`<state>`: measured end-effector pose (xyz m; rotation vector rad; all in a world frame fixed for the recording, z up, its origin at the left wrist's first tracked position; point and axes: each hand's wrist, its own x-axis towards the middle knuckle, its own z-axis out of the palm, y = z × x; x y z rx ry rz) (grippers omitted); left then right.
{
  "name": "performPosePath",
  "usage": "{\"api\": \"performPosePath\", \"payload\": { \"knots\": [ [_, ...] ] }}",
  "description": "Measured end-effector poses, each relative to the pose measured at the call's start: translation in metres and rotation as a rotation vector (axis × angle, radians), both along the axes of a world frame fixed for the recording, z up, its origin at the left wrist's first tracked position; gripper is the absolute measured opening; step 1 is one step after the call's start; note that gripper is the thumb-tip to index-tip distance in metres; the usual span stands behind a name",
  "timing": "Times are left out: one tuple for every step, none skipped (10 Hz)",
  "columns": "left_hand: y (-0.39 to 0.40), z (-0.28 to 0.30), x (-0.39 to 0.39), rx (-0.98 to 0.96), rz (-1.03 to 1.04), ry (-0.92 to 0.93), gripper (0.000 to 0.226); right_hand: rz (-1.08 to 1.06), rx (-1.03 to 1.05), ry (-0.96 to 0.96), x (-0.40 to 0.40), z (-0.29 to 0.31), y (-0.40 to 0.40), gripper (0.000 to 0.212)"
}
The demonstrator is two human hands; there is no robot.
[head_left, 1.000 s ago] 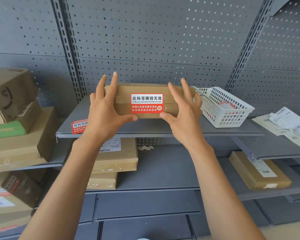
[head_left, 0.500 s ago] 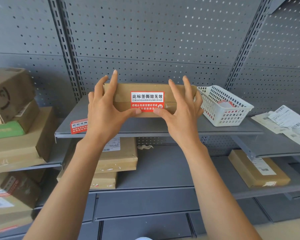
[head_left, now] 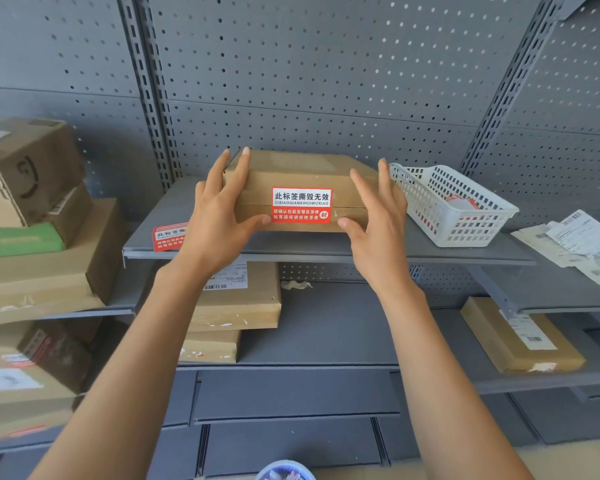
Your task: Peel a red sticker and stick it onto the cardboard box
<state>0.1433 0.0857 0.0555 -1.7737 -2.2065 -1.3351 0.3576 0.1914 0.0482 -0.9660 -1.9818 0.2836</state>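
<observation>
A flat cardboard box (head_left: 302, 174) lies on the grey shelf (head_left: 326, 252) in front of me. A red and white sticker (head_left: 301, 205) is stuck on its front face, across the seam. My left hand (head_left: 219, 216) holds the box's left end, fingers over the top edge and thumb touching the front beside the sticker. At the right end, my right hand (head_left: 378, 216) has its fingers spread straight, thumb tip near the sticker's lower right corner; whether the fingers touch the box is unclear.
A sheet of red stickers (head_left: 168, 235) lies on the shelf behind my left wrist. A white plastic basket (head_left: 454, 206) stands right of the box. Papers (head_left: 579, 244) lie far right. Cardboard boxes (head_left: 39, 244) are stacked left and on the lower shelves.
Both thumbs have slid outward from the sticker's lower edge to either side of it. The right hand's fingers have lifted and spread.
</observation>
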Motion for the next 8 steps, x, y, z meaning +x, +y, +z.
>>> {"api": "performPosePath", "payload": {
  "knots": [
    [-0.002,-0.004,-0.001,-0.038,-0.009,0.039,0.102,0.017,-0.016,-0.029,0.003,-0.005,0.002,0.076],
    [-0.004,-0.007,0.0,-0.063,-0.021,0.032,0.102,0.039,-0.066,-0.053,0.005,-0.008,0.002,0.078],
    [-0.004,-0.014,-0.002,-0.073,-0.032,0.017,0.1,0.072,-0.124,-0.053,0.008,-0.015,0.002,0.08],
    [-0.005,-0.019,-0.003,-0.105,-0.029,0.005,0.095,0.1,-0.187,-0.057,0.01,-0.026,0.002,0.081],
    [-0.005,-0.021,-0.002,-0.112,-0.032,-0.012,0.092,0.127,-0.196,-0.05,0.012,-0.029,0.003,0.082],
    [-0.003,-0.021,-0.002,-0.1,-0.027,-0.036,0.086,0.147,-0.208,-0.101,0.016,-0.024,-0.002,0.083],
    [-0.003,-0.028,-0.003,-0.062,0.021,0.051,0.077,0.117,-0.135,-0.183,0.03,-0.021,-0.009,0.087],
    [-0.003,-0.031,-0.004,0.048,0.127,0.137,0.067,0.049,-0.091,-0.168,0.052,0.001,-0.015,0.077]
  ]
}}
